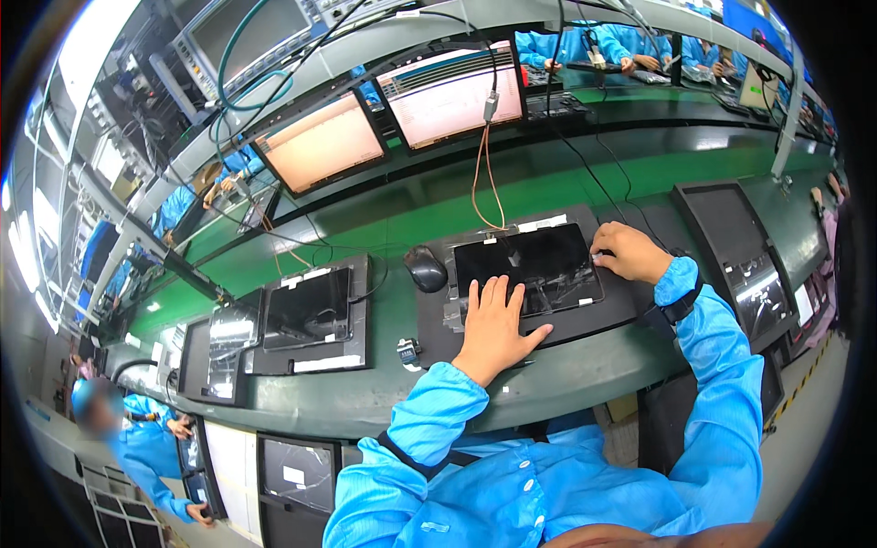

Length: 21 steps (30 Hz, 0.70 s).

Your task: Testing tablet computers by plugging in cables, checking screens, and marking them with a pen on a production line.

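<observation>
A black tablet-like screen panel (pixel 525 269) with small white tabs on its edges lies on a dark foam pad (pixel 585 320) in front of me. My left hand (pixel 498 329) rests on the panel's near left part, palm down, with its fingers stretched and the thumb out to the side. At the panel's right edge my right hand (pixel 632 251) has its fingers drawn together, fingertips on a tiny pale spot at the edge. What they pinch is too small to name. Two copper-coloured wires (pixel 475 187) come down to the panel's far edge.
A black mouse (pixel 426 268) sits left of the pad, and a small dark device (pixel 408 351) nearer me. Another panel (pixel 308 309) lies on a pad at left. A black tray (pixel 740 247) stands at right. Two monitors (pixel 450 91) hang beyond. A co-worker (pixel 146 447) handles a tray lower left.
</observation>
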Tool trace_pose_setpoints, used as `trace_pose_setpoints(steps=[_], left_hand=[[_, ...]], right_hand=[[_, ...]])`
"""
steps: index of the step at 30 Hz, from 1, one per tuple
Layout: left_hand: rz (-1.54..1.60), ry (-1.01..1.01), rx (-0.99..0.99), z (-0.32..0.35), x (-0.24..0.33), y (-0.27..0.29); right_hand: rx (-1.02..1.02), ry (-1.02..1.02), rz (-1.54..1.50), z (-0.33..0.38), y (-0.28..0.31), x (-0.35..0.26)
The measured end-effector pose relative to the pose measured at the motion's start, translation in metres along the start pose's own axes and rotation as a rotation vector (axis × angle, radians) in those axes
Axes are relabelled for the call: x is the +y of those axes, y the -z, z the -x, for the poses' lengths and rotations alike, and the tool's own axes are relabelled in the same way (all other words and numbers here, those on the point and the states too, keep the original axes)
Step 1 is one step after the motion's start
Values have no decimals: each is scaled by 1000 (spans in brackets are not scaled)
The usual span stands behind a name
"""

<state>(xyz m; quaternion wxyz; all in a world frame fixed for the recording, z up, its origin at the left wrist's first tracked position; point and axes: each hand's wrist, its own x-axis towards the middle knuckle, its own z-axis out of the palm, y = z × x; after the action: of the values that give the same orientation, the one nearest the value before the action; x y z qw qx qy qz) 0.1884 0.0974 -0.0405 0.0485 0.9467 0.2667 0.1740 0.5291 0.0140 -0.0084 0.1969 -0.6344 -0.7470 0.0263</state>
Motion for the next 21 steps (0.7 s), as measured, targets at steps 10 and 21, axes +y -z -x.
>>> trace_pose_setpoints(steps=[10,21], left_hand=[[158,-210,443,-21,19,-11],[862,588,938,245,-41,172]], right_hand=[[-91,-123,-151,-19,73,-30],[118,243,-52,-27,66,-172]])
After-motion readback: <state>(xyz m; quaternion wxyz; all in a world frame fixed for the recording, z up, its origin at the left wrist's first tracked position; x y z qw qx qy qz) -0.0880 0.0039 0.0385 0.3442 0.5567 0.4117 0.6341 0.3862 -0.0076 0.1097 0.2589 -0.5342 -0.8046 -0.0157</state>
